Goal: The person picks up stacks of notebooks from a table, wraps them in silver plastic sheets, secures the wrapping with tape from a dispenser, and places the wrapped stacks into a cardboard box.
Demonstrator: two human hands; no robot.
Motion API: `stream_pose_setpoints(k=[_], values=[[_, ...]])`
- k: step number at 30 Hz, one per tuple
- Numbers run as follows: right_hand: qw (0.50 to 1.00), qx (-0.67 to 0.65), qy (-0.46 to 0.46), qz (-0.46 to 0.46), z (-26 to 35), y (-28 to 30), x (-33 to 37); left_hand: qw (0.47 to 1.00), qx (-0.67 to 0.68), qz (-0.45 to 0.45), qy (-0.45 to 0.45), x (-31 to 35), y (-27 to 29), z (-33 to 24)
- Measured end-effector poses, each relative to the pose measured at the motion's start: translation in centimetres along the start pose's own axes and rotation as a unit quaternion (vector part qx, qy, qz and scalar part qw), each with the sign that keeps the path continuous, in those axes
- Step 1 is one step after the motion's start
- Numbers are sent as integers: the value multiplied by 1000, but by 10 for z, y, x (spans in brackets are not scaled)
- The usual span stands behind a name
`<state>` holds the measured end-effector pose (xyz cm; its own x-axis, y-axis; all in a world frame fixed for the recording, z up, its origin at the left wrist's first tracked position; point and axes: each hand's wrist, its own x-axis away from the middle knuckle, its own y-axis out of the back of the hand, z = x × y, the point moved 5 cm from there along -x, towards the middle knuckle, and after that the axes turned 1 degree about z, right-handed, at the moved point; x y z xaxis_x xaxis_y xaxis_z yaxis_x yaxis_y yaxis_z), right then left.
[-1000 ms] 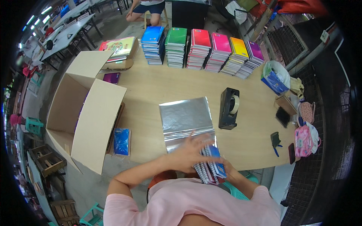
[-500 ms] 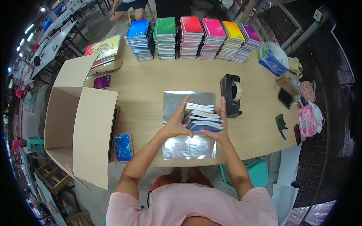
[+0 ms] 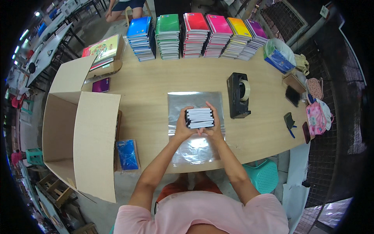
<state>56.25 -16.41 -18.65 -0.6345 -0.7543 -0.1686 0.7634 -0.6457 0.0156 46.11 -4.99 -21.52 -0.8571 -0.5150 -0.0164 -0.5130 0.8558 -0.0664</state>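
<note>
Between my two hands is a small stack of notebooks (image 3: 200, 118), held with its white page edges facing up. My left hand (image 3: 183, 124) wraps the stack's left side, and my right hand (image 3: 213, 124) closes round its right side. Fingertips of both hands come together at the stack's near edge. Under my hands a clear plastic sheet or bag (image 3: 194, 154) lies flat on the table, shining in the light. To the right of it stands a black tape dispenser (image 3: 235, 95) with a roll of tape.
Stacks of notebooks in several colours (image 3: 168, 37) line the table's far edge. An open cardboard box (image 3: 97, 144) stands at the left, beside a plastic-wrapped blue pack (image 3: 127, 154). A purple notebook (image 3: 101, 85) lies farther back. A brush (image 3: 292, 96) and pink bag (image 3: 316, 118) are at right.
The notebooks, fanned unevenly before, are now squared into a neat block. Both hands have drawn closer together, with the fingers now wrapped round the sides.
</note>
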Motion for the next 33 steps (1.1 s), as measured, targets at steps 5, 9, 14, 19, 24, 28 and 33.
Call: stream_pose_setpoints(k=[5, 9, 14, 19, 24, 28, 33], values=[[999, -40, 15, -21, 2, -7, 1, 997, 25, -8, -77, -5, 4, -19], [990, -84, 62, -90, 9, -12, 2, 995, 4, 23, -92, 4, -2, -13], [993, -93, 11, -75, 11, -10, 5, 995, -30, 96, -18, -1, 9, -4], [996, -65, -8, -66, 5, -8, 11, 997, -52, 46, -22, -1, -2, -24], [992, 15, 70, -103, 9, 0, -2, 995, -78, -6, -67, -2, 0, -26], [992, 36, 72, -101, -3, -4, 10, 996, -69, -43, -21, 11, -5, -14], [993, -5, 74, -95, -14, -7, 0, 995, -59, -31, -79, 1, -5, -17]])
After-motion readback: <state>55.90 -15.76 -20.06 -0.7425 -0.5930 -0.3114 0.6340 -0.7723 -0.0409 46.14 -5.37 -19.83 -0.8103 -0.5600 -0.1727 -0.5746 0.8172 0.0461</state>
